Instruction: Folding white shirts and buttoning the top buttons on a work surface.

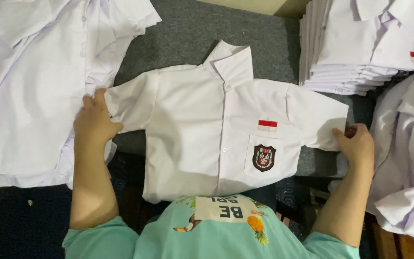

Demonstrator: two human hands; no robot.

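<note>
You are leaning over a grey mat (192, 33), your teal T-shirt (207, 235) filling the bottom of the head view. Your forearms are reaching out to either side of a white shirt (202, 134) that is lying face up and buttoned, collar pointing away from you, its hem hanging over the mat's near edge toward your chest. Your left hand (94, 122) is closing on the end of the shirt's left-side sleeve, thumb and fingers pinching the cuff. Your right hand (358, 144) is gripping the edge of the opposite sleeve, fingers curled around the fabric. Both sleeves are stretching straight out to the sides. A pocket (269, 156) on the chest is carrying a dark shield badge (264, 158), with a small red-and-white patch (267, 125) just above it. Beside your left hand, a loose heap of white shirts (29, 86) is spreading across the left of the view. A second loose pile (408, 158) is lying along the right edge. Farther off, at upper right, a neat stack of folded shirts (355, 52) is sitting on the mat.
</note>
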